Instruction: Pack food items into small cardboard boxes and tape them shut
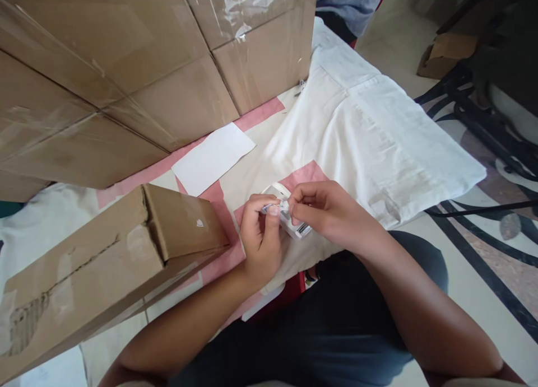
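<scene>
My left hand [261,236] is closed, with its thumb and fingers pinching a small whitish piece [282,205]. From the right, my right hand [321,210] reaches the same piece with thumb and fingertips pressed together at its edge. What the piece is cannot be made out. Just beneath both hands a white plastic tray or case [299,230] rests on the cloth, with small dark and metallic items at its near end. The hands cover part of it.
Taped cardboard boxes [168,96] are stacked behind. A long cardboard box [96,264] lies at the left. White paper [213,158] rests on the pink and cream cloth [269,121]. White fabric [378,135] spreads at the right, near a black cable [483,212].
</scene>
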A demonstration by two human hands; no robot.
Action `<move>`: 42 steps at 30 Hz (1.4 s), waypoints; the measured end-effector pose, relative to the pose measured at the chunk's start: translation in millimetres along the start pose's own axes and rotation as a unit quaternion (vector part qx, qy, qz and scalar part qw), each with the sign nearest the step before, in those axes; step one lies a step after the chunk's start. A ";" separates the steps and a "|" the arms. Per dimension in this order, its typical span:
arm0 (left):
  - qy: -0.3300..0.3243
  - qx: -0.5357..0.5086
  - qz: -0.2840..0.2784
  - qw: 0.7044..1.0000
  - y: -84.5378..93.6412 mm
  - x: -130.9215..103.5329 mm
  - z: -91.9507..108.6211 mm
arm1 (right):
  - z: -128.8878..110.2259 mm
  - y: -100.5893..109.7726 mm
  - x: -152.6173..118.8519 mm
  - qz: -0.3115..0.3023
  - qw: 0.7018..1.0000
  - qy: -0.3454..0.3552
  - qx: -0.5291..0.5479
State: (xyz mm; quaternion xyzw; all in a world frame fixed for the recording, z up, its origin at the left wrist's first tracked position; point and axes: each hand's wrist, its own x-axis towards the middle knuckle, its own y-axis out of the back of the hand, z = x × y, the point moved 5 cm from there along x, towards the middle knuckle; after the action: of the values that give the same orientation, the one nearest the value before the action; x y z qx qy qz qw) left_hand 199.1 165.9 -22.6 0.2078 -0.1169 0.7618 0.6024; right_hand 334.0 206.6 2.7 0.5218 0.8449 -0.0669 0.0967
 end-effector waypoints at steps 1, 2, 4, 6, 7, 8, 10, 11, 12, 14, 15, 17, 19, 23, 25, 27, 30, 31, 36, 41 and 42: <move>-0.002 0.004 0.003 1.000 0.3 0.2 0.1 | -0.7 0.3 -0.5 -0.005 1.000 0.000 -0.001; -0.004 0.007 0.006 1.000 0.7 0.4 0.2 | -1.4 0.6 -1.2 -0.010 1.000 -0.001 -0.002; -0.007 0.012 0.011 1.000 1.1 0.9 0.1 | -2.5 0.8 -2.5 -0.017 1.000 -0.007 -0.008; -0.012 0.012 0.011 1.000 1.0 0.9 0.0 | -2.9 0.3 -3.4 -0.025 0.999 -0.014 -0.014; -0.015 0.011 0.010 1.000 0.9 0.8 -0.1 | -2.8 -0.3 -3.5 -0.031 0.999 -0.017 -0.015; -0.019 0.009 0.008 1.000 0.7 0.5 -0.3 | -2.6 -0.8 -3.5 -0.036 0.999 -0.019 -0.017; -0.025 0.007 0.001 1.000 0.2 -0.4 -1.1 | -1.7 -1.7 -3.0 -0.044 0.999 -0.020 -0.016; -0.028 0.007 -0.003 1.000 -0.2 -0.9 -1.4 | -1.3 -1.7 -2.7 -0.045 0.999 -0.019 -0.013; -0.030 0.007 -0.006 1.000 -0.4 -1.2 -1.7 | -0.7 -1.6 -2.4 -0.044 0.999 -0.019 -0.008; -0.030 0.007 -0.010 0.999 -0.9 -1.5 -1.8 | 0.4 -1.2 -2.2 -0.039 0.999 -0.018 0.006; -0.028 0.006 -0.009 1.000 -1.0 -1.3 -1.7 | 1.1 -1.1 -2.3 -0.037 0.999 -0.017 0.013; -0.020 0.010 -0.005 1.000 -1.0 -0.3 -1.0 | 2.2 -1.6 -2.6 -0.034 0.999 -0.014 0.019; -0.010 0.016 0.000 1.000 -0.7 0.9 0.0 | 3.1 -2.1 -3.0 -0.030 0.999 -0.009 0.020; 0.013 0.011 0.000 1.000 -0.4 2.0 0.5 | 5.0 -2.2 -3.4 -0.018 1.000 -0.005 0.024; 0.027 0.005 0.001 1.000 0.1 1.6 -0.4 | 5.7 -2.1 -3.6 -0.017 0.999 -0.005 0.029; 0.039 -0.001 0.004 0.999 0.6 1.0 -1.2 | 5.9 -2.3 -3.9 -0.016 0.999 -0.005 0.031; 0.051 -0.009 0.007 0.999 0.9 0.4 -1.4 | 5.9 -3.1 -4.4 -0.011 1.000 -0.005 0.029; 0.055 -0.011 0.007 0.998 0.9 0.4 -1.4 | 5.9 -3.5 -4.5 -0.007 1.000 -0.004 0.028; 0.088 -0.011 0.010 0.996 1.2 -0.2 -3.4 | 6.5 -5.4 -4.4 0.001 1.000 0.008 0.030; 0.110 -0.027 0.022 0.993 2.1 -1.0 -5.6 | 7.9 -6.2 -4.0 0.002 0.999 0.018 0.034; 0.114 -0.030 0.024 0.993 2.1 -1.1 -5.9 | 7.9 -6.4 -3.9 0.002 0.999 0.020 0.031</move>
State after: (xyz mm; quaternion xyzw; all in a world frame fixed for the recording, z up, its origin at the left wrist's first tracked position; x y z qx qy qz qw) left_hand 196.2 166.9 -28.2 0.0983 -0.0755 0.7906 0.5997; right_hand 330.7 198.7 -4.0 0.5275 0.8432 -0.0822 0.0634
